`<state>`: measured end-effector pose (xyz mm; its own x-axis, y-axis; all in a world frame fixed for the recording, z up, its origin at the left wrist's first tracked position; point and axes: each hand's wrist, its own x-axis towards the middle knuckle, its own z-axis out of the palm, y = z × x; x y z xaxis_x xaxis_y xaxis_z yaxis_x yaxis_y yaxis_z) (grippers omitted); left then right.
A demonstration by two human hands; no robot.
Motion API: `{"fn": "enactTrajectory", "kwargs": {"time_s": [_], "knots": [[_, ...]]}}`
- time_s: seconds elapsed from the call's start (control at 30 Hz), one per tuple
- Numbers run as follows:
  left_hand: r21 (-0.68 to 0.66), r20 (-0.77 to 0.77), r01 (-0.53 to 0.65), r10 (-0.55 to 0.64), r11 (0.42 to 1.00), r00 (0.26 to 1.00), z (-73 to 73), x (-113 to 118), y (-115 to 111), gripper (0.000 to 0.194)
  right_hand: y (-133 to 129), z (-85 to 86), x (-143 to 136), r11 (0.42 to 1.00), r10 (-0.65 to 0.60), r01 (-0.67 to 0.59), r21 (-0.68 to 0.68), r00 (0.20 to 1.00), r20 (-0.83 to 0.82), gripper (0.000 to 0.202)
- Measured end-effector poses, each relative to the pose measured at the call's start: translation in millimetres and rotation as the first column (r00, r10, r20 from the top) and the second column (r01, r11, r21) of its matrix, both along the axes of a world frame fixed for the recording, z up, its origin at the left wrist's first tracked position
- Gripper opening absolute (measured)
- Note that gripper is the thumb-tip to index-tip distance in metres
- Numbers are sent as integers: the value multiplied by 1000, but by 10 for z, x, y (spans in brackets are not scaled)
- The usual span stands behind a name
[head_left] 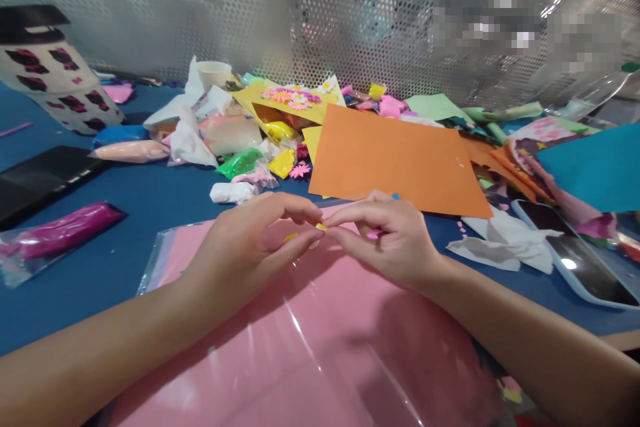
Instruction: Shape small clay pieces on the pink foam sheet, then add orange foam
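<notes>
Left hand [250, 233] and right hand [390, 233], together pinching a small yellow-and-white piece [321, 227] above a pink plastic-covered sheet [320, 333] on the blue counter [165, 195]; orange paper [395, 160] beyond

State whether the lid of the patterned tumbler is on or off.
On: the black lid sits atop the patterned tumbler, covering its mouth.

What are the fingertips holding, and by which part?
A tiny yellow-and-white piece, pinched by the left hand and right hand together; too small to tell which part each grips.
</notes>
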<state>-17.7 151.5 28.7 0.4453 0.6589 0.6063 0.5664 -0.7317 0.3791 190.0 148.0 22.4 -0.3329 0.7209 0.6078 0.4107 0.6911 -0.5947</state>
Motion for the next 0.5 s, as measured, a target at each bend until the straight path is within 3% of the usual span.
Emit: {"fn": "enactTrajectory", "kwargs": {"time_s": [0.13,0.2,0.37,0.5], "knots": [[45,-31,-14,15,999,999,-24,1,1,15,-6,1,1,943,9,-57,-327,989,-148,14],[47,-35,-4,6,999,999,-34,-1,-4,12,-5,-5,-2,911,23,-101,-401,980,-196,14],[36,-8,5,-4,999,1000,-28,-9,-12,8,1,-12,-13,896,64,-161,-413,969,-238,13],[43,1,9,-9,999,1000,-15,-10,-7,9,3,-9,-14,921,66,-140,-364,976,-208,13]]}}
